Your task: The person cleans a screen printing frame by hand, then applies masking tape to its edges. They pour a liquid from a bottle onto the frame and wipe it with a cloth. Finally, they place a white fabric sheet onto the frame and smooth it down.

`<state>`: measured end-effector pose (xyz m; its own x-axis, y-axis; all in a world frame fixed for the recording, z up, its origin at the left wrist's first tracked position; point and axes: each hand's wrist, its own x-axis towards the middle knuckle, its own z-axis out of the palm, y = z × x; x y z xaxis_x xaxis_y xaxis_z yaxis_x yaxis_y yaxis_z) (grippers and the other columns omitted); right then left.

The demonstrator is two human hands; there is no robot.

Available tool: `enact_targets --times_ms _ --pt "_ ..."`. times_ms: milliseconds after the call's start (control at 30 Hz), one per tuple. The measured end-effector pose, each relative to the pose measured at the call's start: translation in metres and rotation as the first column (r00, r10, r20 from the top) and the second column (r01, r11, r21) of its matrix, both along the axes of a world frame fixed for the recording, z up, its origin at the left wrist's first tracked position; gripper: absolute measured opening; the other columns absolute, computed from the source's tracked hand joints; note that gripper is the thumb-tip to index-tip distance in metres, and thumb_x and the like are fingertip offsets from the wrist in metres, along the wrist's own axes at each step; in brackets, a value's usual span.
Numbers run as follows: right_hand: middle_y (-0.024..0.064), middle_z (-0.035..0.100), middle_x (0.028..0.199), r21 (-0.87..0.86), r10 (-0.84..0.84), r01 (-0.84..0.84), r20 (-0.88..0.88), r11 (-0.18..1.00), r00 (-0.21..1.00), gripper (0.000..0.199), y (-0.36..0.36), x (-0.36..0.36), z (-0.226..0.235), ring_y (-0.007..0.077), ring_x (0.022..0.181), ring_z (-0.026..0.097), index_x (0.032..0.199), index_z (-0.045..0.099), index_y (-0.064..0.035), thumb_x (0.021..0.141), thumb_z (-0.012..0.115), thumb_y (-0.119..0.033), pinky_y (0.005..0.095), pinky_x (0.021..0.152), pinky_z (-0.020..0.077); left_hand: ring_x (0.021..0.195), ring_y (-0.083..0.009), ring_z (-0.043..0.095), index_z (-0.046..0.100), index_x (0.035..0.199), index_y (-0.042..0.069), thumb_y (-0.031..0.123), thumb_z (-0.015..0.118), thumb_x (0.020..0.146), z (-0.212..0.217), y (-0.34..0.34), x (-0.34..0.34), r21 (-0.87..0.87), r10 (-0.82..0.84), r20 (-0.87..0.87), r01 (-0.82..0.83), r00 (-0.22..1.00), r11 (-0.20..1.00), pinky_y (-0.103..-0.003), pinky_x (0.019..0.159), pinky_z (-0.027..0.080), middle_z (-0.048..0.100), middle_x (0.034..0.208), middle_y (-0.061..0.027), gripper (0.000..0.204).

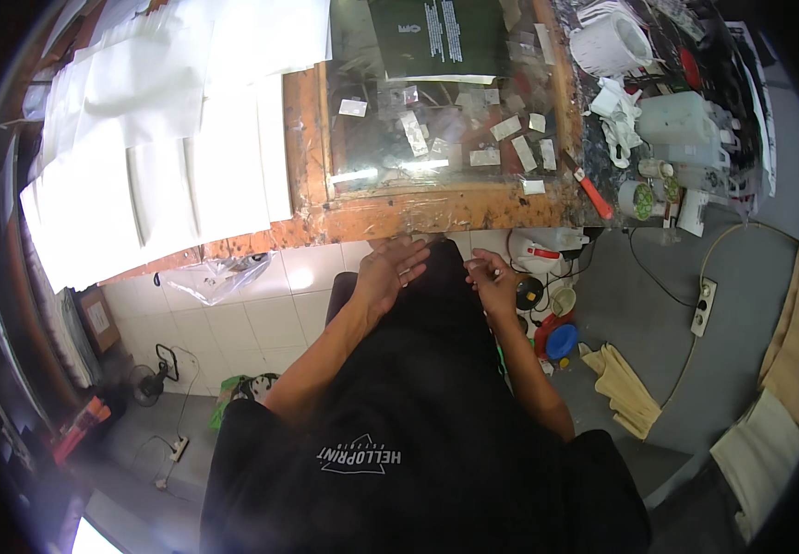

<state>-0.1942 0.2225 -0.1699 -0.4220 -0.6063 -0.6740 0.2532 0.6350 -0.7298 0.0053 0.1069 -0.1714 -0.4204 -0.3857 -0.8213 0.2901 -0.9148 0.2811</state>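
Nearest, over the person's lap, the left hand has its palm turned up, fingers loosely apart, holding nothing visible. The right hand has its fingers partly curled; I cannot tell if they pinch something small. Both are just before the bench. On its left lie white sheets, too bright to judge whether finished. Farther, on the glass panel, the dark green sheet already carries pale print.
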Motion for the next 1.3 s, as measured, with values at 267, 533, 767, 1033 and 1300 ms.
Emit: enact_targets --times_ms 267,533,767,1033,1300 --pt "0.0065 0.071 0.099 -0.160 0.277 -0.315 -0.225 0.935 0.934 0.030 -0.061 -0.012 0.016 0.0098 0.078 0.063 0.126 0.068 -0.0011 0.097 0.068 -0.010 0.0254 0.072 0.0525 0.108 -0.0236 0.068 0.057 0.125 0.001 0.026 0.071 0.097 0.008 -0.005 -0.022 0.050 0.015 0.080 -0.019 0.997 0.999 -0.035 0.089 0.056 0.068 0.123 -0.0154 0.040" --pt "0.0042 0.071 0.096 -0.078 0.398 -0.425 -0.228 0.902 0.888 0.030 -0.050 -0.068 0.023 0.0087 0.077 0.062 0.123 0.070 -0.0021 0.095 0.069 -0.011 0.0251 0.071 0.0519 0.089 -0.0183 0.071 0.067 0.110 0.003 0.035 0.076 0.093 0.010 0.003 -0.041 -0.017 -0.013 0.357 0.020 0.934 1.000 -0.031 0.073 0.055 0.073 0.101 -0.0113 0.037" --pt "0.0024 0.071 0.096 -0.037 0.488 -0.507 -0.220 0.861 0.845 0.031 -0.057 -0.106 0.026 0.0084 0.081 0.062 0.122 0.070 -0.0032 0.093 0.072 -0.015 0.0257 0.074 0.0503 0.091 -0.0166 0.066 0.061 0.121 0.004 0.044 0.074 0.093 0.012 0.010 -0.061 -0.001 0.021 0.342 -0.022 0.939 1.000 -0.033 0.085 0.054 0.069 0.114 -0.0081 0.051" --pt "0.0032 0.070 0.096 -0.120 0.544 -0.580 -0.241 0.805 0.804 0.030 -0.074 -0.128 0.028 0.0107 0.085 0.062 0.122 0.070 -0.0047 0.093 0.073 -0.013 0.0278 0.077 0.0505 0.116 -0.0269 0.067 0.061 0.121 0.003 0.016 0.069 0.099 -0.016 0.035 -0.061 -0.052 0.277 0.154 -0.272 0.949 0.961 -0.040 0.095 0.057 0.068 0.122 -0.0116 0.027" --pt "0.0025 0.068 0.093 -0.178 0.600 -0.649 -0.262 0.740 0.756 0.028 -0.090 -0.143 0.029 0.0099 0.083 0.060 0.119 0.070 -0.0029 0.093 0.073 -0.013 0.0273 0.077 0.0496 0.104 -0.0252 0.072 0.066 0.102 0.005 0.013 0.069 0.099 0.002 0.033 -0.078 -0.043 0.412 0.113 -0.410 0.904 0.911 -0.036 0.086 0.061 0.073 0.106 -0.0110 0.009"
